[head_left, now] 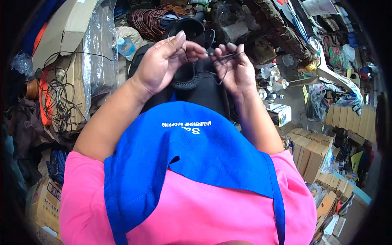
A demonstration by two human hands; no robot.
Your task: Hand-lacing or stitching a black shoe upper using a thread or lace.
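Both hands are raised over my lap, fingertips close together with a thin black cord between them. My left hand (165, 61) has its thumb lifted and its other fingers curled together, their tips at the cord. My right hand (237, 71) pinches the black cord (228, 56) between thumb and fingers, and a loop hangs below it. Just under the hands, a black shoe (185, 84) with a stitched rim lies on my dark-clad lap. Part of the shoe is hidden behind my left hand. A blue apron (192, 151) covers my front.
A coil of brown cord (151, 22) and a plastic bottle (126, 48) are beyond my left hand. Tangled black cord (61, 98) hangs over cardboard at the left. At the right stand small bottles (274, 81), a white box (281, 114) and stacked cardboard boxes (308, 151).
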